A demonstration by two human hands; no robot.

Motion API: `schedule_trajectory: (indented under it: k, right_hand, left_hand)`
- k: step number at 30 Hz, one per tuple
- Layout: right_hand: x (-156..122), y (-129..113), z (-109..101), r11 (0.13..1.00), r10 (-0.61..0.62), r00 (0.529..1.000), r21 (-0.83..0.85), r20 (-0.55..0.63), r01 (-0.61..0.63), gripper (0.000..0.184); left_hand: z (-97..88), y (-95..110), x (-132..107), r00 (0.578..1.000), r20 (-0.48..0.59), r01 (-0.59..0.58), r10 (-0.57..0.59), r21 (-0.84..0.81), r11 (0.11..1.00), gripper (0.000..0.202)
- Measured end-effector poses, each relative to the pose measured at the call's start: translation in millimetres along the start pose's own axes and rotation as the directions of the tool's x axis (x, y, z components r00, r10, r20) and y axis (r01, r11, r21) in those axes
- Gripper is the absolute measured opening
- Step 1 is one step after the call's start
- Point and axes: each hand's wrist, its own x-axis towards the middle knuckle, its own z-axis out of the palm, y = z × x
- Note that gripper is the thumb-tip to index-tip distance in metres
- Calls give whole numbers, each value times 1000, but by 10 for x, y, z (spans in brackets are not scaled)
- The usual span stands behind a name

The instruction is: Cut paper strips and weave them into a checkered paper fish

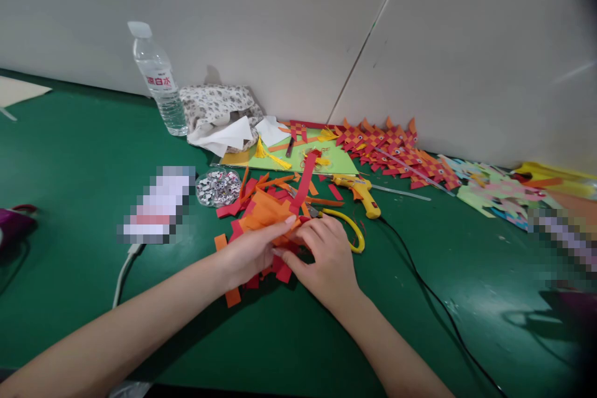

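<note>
Both hands meet over a heap of red and orange paper strips (233, 230) at the middle of the table. My left hand (254, 252) is closed on paper strips, its thumb lying along the top. From the right, my right hand (326, 255) has its fingers bent around the same strips, thumb toward the left hand. A long red strip (306, 181) stands up from between them. How the strips are joined is hidden by the fingers. Just beyond my right hand, yellow-handled scissors (358, 237) lie partly covered.
A yellow glue gun (357, 191) trails a black cord (420, 273) to the right. Woven red-orange paper fish (382, 146) are piled by the wall. Googly eyes (218, 186), a phone (161, 205), a tissue pouch (219, 109) and a water bottle (158, 84) stand leftward.
</note>
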Motion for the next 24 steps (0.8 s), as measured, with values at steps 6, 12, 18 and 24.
schedule_trajectory:
  k: [6,12,18,24]
  right_hand:
    - [3,62,8,996,9,1000,87,-21,-7,14]
    - [2,69,-4,994,-2,999,106,-47,7,6]
    - [-9,38,2,998,-16,991,58,-129,24,5]
    - [-31,63,41,998,28,980,68,-199,-15,10]
  left_hand:
    - [-21,33,-11,995,96,32,-28,-42,999,21]
    - [-38,38,3,989,147,17,-13,-27,1000,18]
    - [-31,28,-34,985,170,-22,8,84,996,15]
    - [-20,15,-34,993,114,-10,2,71,997,23]
